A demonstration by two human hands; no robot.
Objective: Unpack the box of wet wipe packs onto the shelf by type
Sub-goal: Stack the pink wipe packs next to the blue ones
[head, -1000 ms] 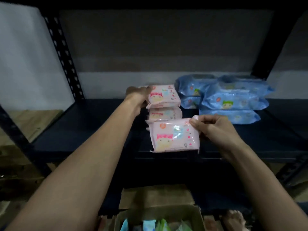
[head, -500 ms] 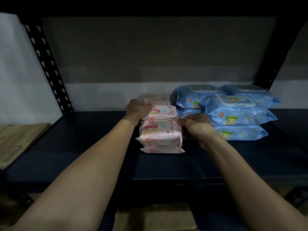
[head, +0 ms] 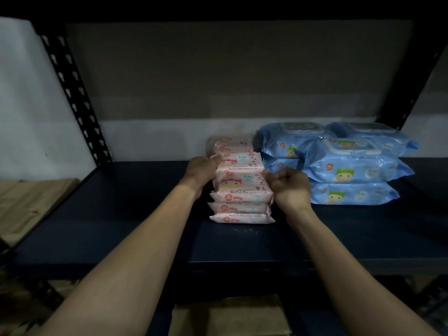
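Your one camera sits on your head, looking forward and a bit down, close to the shelf (head: 145,214).

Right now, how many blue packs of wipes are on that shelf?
5 visible: two stacked at the back left, one at the back right, and two stacked in front. More may be hidden behind.

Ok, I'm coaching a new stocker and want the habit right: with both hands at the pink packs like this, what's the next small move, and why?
Probably let go and draw both hands back toward the box. The front pink stack already rests on the shelf, beside the blue packs, with the left hand and right hand only steadying its sides, so this placement looks finished.
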